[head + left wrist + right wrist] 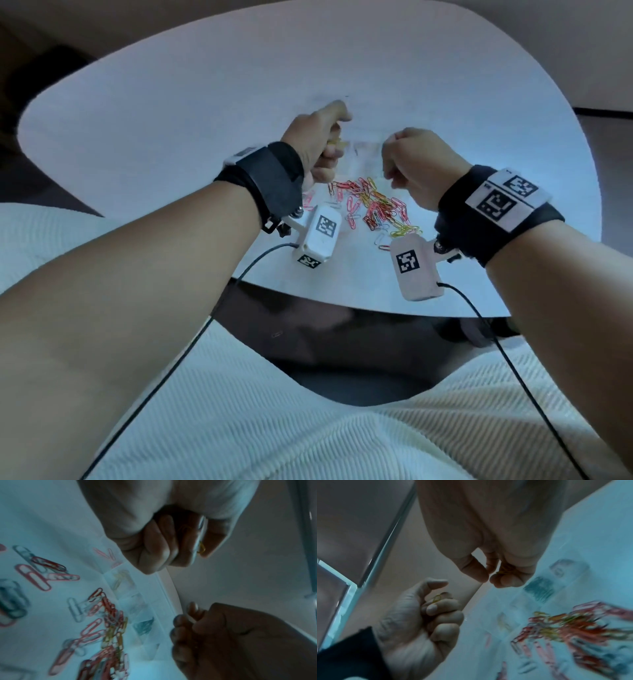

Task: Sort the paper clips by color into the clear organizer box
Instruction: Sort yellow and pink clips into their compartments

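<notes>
A loose pile of paper clips in red, pink, yellow, white and blue lies on the white table near its front edge. The clear organizer box sits just beyond the pile; its compartments hold pink, pale yellow, whitish and teal clips, and it shows only faintly in the head view. My left hand hovers above the box's left part, curled round yellow clips. My right hand hangs above the box's right part, fingers curled on a few yellowish clips.
Camera modules with black cables hang under both wrists over the table's front edge. A cream ribbed cushion lies below it. Bare tabletop stretches behind and to both sides of the box.
</notes>
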Motion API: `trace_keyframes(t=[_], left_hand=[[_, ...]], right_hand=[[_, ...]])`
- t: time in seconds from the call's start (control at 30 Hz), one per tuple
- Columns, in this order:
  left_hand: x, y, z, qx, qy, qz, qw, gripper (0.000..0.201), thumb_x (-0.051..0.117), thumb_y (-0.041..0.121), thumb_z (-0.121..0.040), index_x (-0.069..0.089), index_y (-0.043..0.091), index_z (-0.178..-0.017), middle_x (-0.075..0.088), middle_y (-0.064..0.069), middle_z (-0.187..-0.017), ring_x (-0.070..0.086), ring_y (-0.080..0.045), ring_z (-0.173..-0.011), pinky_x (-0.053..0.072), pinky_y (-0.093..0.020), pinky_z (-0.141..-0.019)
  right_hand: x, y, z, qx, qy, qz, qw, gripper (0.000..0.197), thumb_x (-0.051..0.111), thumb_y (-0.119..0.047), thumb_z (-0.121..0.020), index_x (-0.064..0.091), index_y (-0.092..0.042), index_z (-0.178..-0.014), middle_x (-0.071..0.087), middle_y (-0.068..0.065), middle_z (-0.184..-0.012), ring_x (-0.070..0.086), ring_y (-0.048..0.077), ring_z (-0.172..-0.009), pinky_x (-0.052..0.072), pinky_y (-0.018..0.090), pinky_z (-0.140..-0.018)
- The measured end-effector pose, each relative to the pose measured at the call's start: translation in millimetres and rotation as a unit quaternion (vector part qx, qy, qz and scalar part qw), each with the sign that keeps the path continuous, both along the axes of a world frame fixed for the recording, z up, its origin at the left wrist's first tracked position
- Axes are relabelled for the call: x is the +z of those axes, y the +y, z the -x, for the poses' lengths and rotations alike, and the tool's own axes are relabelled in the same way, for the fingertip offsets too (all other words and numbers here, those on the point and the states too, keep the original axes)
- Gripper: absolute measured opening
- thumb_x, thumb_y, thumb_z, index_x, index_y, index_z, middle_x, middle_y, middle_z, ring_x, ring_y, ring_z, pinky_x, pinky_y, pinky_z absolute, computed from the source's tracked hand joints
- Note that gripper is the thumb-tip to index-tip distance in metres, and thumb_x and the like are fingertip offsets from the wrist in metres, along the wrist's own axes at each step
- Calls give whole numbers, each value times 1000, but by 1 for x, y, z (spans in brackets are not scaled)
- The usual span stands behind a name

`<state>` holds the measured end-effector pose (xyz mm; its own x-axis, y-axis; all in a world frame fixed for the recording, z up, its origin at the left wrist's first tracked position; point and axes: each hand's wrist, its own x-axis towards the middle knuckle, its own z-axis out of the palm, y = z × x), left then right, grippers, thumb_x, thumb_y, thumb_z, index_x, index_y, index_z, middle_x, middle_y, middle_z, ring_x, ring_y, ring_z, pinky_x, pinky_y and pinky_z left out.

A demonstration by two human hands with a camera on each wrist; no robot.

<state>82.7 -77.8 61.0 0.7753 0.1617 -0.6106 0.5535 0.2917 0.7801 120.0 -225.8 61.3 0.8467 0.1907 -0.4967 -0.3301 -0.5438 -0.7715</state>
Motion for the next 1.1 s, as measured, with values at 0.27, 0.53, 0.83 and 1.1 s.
trace_keyframes(t=[0.27,0.53,0.83,1.1], left_hand=[[3,21,-29,36,-66,54,996,25,40,0,-96,39,17,-77,31,3,-50,17,-11,-43,16,-20,-42],[-8,22,-40,45,32,-31,998,20,43,5,-95,61,6,-86,51,-7,-67,37,-10,-48,34,-18,-44],[-5,10,-50,19,36,-104,994,23,45,0,-82,65,3,-93,58,-7,-76,52,-19,-66,44,-20,-59],[4,11,-44,-61,-23,-216,974,22,52,12,-87,70,4,-98,62,-3,-93,55,-20,-89,46,-32,-79]], right_hand=[[-13,36,-3,-113,59,-157,979,27,35,11,-86,47,-11,-78,39,4,-63,38,17,-55,34,24,-49],[-12,55,-4,-175,64,-230,955,26,40,13,-81,55,-5,-92,48,6,-68,45,15,-59,40,25,-60],[-5,40,-9,-203,98,-261,939,34,50,-5,-76,47,-18,-45,30,0,-62,29,17,-60,29,24,-59],[15,7,-16,-155,50,-248,955,25,47,-9,-89,62,-2,-108,67,23,-112,65,37,-102,54,32,-93]])
